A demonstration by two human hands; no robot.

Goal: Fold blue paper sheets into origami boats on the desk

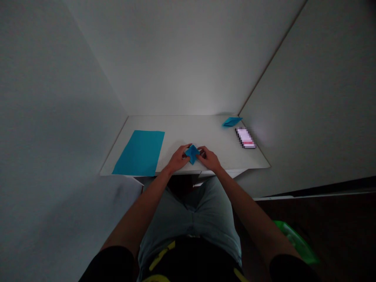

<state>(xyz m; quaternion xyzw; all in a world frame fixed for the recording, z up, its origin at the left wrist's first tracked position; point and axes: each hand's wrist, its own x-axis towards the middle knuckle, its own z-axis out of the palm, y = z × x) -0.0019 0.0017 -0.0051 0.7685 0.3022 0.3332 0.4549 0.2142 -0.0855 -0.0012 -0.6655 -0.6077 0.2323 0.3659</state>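
Bare forearms (138, 211) reach over grey trousers (205, 211) to the near edge of the table (190, 129), where the left hand (176, 158) and right hand (209, 158) clamp a folded blue paper (192, 154) between them. A flat blue sheet (139, 153) lies at the left edge.

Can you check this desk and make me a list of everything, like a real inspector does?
Surface: white desk, its front edge by the person's lap.
Job's things: folded blue paper, held up between both hands.
Clutter: flat blue sheet at left; small folded blue piece at the back corner; pixelated flat object at right, too blurred to tell.
Hands: left hand and right hand both grip the folded blue paper from opposite sides.
Cables: nothing seen.
Surroundings: pale walls around the desk; green object low at right, below the desk.
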